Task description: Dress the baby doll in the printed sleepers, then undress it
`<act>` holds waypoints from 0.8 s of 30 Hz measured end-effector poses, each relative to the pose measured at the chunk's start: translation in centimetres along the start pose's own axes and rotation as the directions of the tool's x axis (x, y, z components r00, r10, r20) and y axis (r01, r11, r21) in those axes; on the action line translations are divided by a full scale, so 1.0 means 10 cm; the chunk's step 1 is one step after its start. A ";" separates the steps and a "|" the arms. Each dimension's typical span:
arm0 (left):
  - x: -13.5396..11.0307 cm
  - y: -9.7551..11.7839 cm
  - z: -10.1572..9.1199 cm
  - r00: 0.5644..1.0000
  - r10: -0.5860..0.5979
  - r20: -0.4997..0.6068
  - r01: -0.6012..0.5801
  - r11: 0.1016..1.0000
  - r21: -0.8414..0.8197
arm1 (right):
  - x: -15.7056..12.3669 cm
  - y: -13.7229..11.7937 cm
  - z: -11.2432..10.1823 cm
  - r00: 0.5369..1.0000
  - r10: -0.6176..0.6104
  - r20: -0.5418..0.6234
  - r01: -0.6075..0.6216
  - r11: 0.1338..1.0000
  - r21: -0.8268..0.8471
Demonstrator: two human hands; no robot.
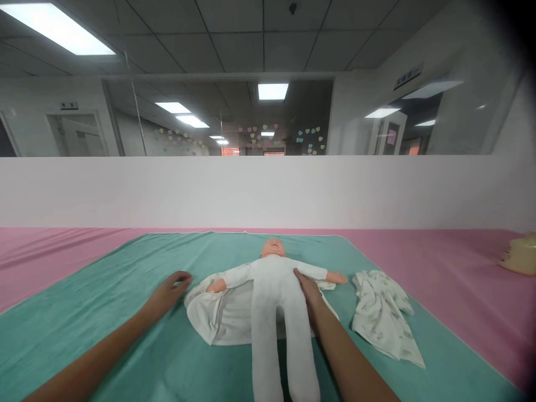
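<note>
A baby doll (274,290) in a white one-piece suit lies on its back on a teal mat (104,312), arms spread, head toward the wall. Under it lies an opened white garment (218,315). My right hand (309,296) rests flat along the doll's side at the torso, fingers stretched out. My left hand (170,290) lies on the mat at the left edge of the white garment, fingers curled loosely at the cloth's rim. A crumpled patterned white cloth (383,315) lies on the mat to the right of the doll.
The teal mat lies on a pink-covered surface (439,262) that runs along a low white wall (268,190) with windows above. A pale yellow object (521,254) sits at the far right edge.
</note>
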State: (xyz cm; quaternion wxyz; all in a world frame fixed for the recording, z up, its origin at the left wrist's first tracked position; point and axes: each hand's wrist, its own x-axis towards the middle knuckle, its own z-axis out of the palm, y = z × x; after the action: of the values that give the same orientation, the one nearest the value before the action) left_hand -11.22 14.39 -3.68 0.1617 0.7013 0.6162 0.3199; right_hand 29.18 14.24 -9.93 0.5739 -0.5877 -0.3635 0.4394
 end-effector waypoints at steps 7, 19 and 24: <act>-0.15 0.49 0.58 0.917 0.368 0.152 -0.398 0.865 0.306 | -0.10 -0.02 -0.17 0.893 -0.403 -0.202 0.257 0.823 -0.506; -0.08 0.15 0.71 0.911 0.400 0.102 -0.410 0.855 0.318 | -0.92 -0.54 0.58 0.834 -0.519 0.187 0.547 0.736 -0.399; -0.13 0.17 0.72 0.837 0.538 0.105 -0.546 0.800 0.248 | -1.17 -0.42 1.34 0.574 -0.418 0.704 0.818 0.271 -0.507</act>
State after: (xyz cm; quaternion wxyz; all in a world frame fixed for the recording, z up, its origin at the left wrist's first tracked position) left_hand -5.36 14.00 -8.28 -0.0238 0.8677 0.4254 0.2560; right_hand 12.95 8.44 -4.05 0.2718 -0.4625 -0.8408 0.0728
